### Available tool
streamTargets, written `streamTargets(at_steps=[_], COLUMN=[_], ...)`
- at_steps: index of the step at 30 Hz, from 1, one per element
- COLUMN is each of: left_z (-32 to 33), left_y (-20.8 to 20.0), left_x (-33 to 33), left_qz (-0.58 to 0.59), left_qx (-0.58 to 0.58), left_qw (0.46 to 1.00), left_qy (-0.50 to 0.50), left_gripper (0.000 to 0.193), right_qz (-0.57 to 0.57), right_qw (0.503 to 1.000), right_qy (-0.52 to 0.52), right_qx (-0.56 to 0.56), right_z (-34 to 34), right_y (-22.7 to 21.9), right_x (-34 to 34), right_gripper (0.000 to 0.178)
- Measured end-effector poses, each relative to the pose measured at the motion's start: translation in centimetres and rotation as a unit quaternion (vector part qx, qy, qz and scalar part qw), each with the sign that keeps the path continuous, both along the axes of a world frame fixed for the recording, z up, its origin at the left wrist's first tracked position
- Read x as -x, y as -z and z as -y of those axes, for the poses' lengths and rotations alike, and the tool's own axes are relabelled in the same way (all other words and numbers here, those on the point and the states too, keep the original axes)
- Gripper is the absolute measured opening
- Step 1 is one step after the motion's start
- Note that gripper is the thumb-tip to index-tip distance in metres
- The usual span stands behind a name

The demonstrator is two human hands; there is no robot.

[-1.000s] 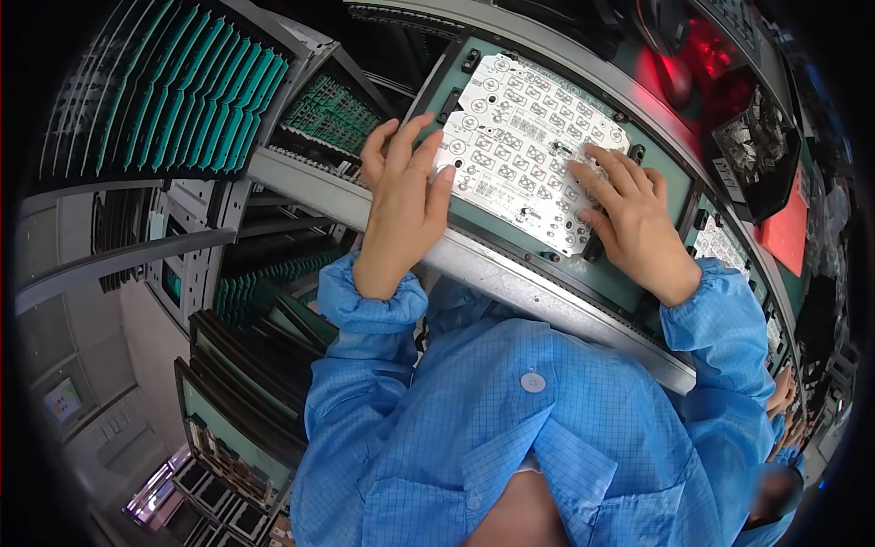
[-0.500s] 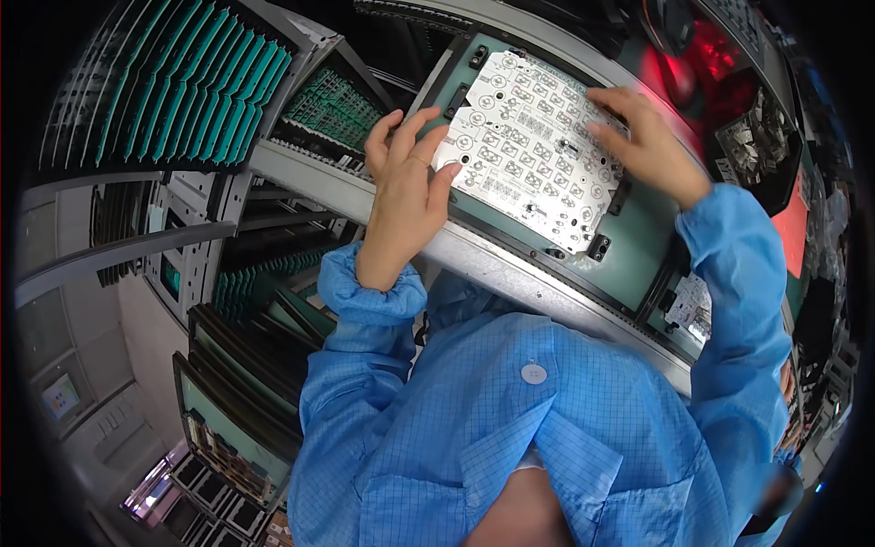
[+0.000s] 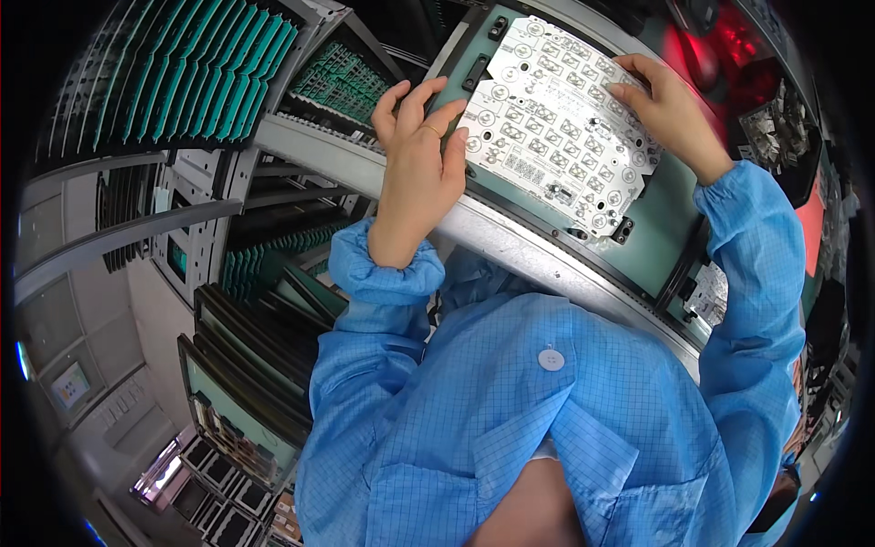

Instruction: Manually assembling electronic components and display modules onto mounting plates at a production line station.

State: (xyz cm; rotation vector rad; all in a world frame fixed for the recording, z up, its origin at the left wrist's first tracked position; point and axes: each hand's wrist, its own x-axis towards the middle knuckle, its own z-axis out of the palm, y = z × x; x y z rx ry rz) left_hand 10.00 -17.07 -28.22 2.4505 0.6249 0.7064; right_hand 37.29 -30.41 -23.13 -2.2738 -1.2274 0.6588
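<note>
The white keyboard membrane sheet (image 3: 556, 123) lies seated on the green fixture tray (image 3: 652, 242) — placement looks done. The left hand (image 3: 421, 159) rests flat on its near-left edge, the right hand (image 3: 665, 109) presses fingertips at the far-right edge; neither grasps — only smoothing appears left.

We are in an electronics assembly plant. We wear a blue grid-patterned antistatic smock (image 3: 510, 428) and stand at a metal bench rail (image 3: 510, 246) carrying a green fixture tray (image 3: 665, 228) with a white circuit panel (image 3: 556, 118) on it. To our left stand racks of teal slotted board magazines (image 3: 182, 73), with stacks of dark trays (image 3: 246, 356) below them.
</note>
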Motion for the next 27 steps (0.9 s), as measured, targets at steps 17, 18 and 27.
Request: streamTargets(at_steps=[17, 18, 27], left_z=[3.6, 3.9, 3.9], left_y=[-2.2, -2.2, -1.2], left_x=[-2.7, -3.2, -4.6], left_qz=[-0.038, -0.053, -0.109], left_qx=[-0.028, -0.017, -0.055], left_qw=[0.995, 0.992, 0.986], left_qy=[0.093, 0.115, 0.110], left_gripper=[0.047, 0.055, 0.046], right_qz=[0.206, 0.207, 0.161], right_qw=[0.970, 0.970, 0.977], right_qy=[-0.129, -0.129, -0.116], right_qx=[-0.003, -0.025, -0.079], right_z=[5.2, 5.5, 4.9], right_y=[-1.0, -0.6, 1.9], right_x=[5.5, 6.1, 5.2], right_gripper=[0.050, 0.050, 0.050])
